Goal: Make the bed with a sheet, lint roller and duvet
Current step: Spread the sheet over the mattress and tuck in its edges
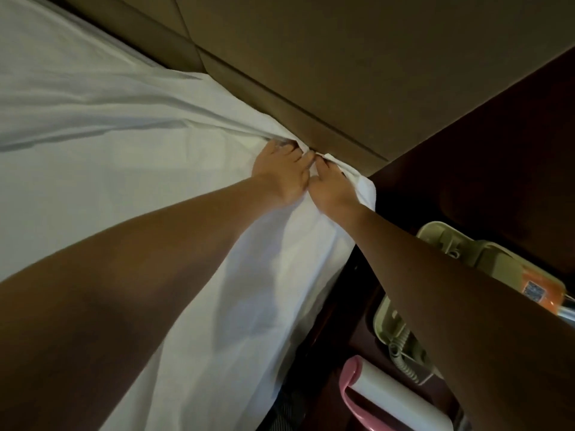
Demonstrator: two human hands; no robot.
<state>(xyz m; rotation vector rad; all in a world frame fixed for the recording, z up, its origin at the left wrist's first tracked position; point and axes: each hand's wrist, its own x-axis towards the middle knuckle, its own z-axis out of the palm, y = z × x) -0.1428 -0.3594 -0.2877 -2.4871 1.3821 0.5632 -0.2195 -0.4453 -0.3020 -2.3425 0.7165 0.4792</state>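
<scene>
Gripping the sheet [124, 157] at its corner edge with left hand [280, 177] and right hand [331, 191], touching, hard against the headboard [342, 73] (only a narrow gap beside the nightstand [497, 181]).

white sheet [124, 169] lies spread and wrinkled, bunched at the corner by the headboard [311, 57], draping over the side edge. pink-handled lint roller [382, 396] lies on the dark nightstand [361, 331].

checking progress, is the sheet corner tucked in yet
Not tucked: sheet corner hangs loose by the headboard; left hand and right hand grip it.
</scene>
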